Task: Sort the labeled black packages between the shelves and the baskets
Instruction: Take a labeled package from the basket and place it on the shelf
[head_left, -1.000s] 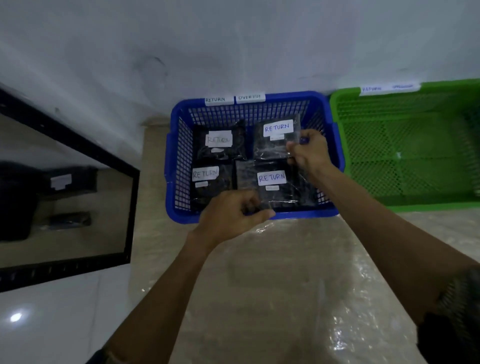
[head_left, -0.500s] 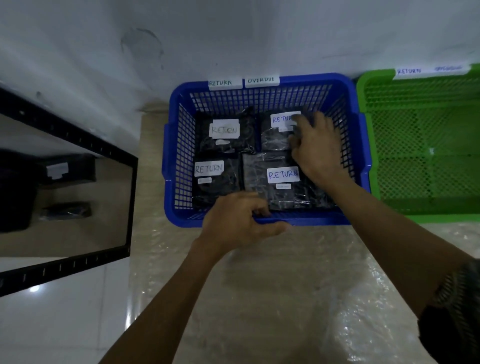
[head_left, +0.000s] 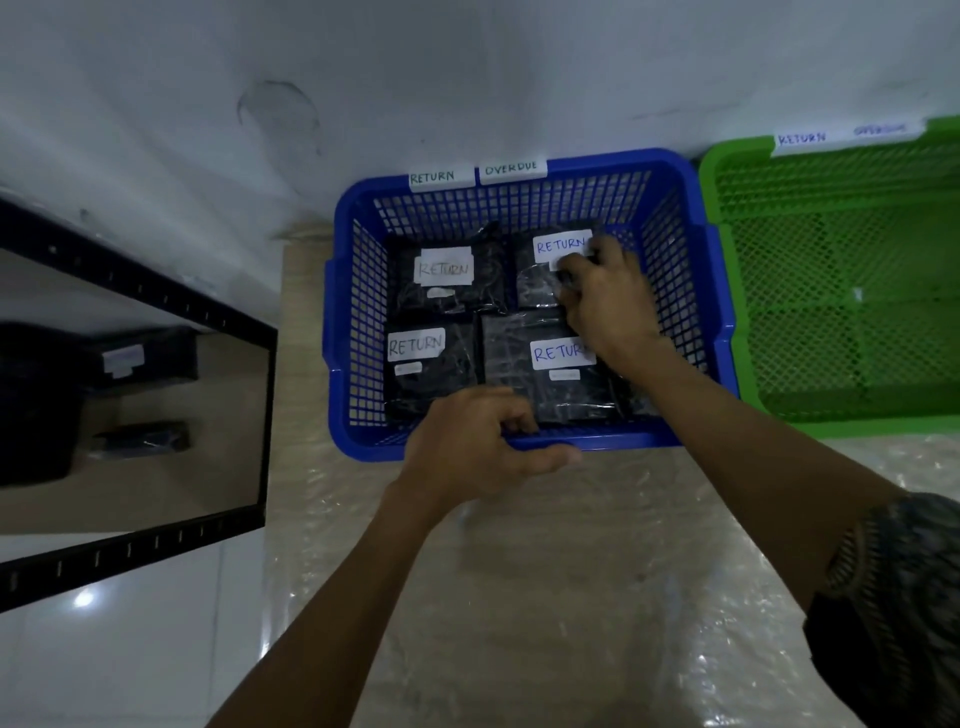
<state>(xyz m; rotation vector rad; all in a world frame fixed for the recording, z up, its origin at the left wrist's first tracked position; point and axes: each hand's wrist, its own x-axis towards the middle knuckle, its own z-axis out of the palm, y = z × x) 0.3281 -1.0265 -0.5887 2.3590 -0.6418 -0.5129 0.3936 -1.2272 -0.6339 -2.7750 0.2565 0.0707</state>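
Four black film-wrapped packages lie flat in two rows inside the blue plastic mesh basket (head_left: 597, 441), each under a white paper label reading RETURN. Your right hand (head_left: 608, 301) is down inside the basket on the far-right package (head_left: 540, 286). Its fingers are curled, with the tips at the right end of that label. In this dim light I cannot tell whether they pinch the film or only press on it.

The far-left package (head_left: 457, 296) lies just beside it. The near-left package (head_left: 426, 379) and the near-right package (head_left: 561, 395) fill the row nearer you, and your right wrist crosses over the near-right one. Your left hand (head_left: 467, 452) grips the basket's near rim, fingers hooked over into the basket and thumb stretched along the outside.

On the basket's far rim, two white tags (head_left: 475, 173) read RETURN and OVERDUE. Just to the right of the blue basket stands a green plastic mesh basket (head_left: 727, 270), with a white tag on its own far rim.

Well to the left of the blue basket is a black metal shelf frame (head_left: 156, 296) holding two dark shelf packages (head_left: 145, 358), one with a pale label. The blue basket sits on a beige bench (head_left: 571, 597) covered in crinkled clear film, against a pale wall (head_left: 467, 78). White floor tiles (head_left: 130, 649) show to the near left of the basket. A dark patterned sleeve (head_left: 893, 597) covers your right upper arm.
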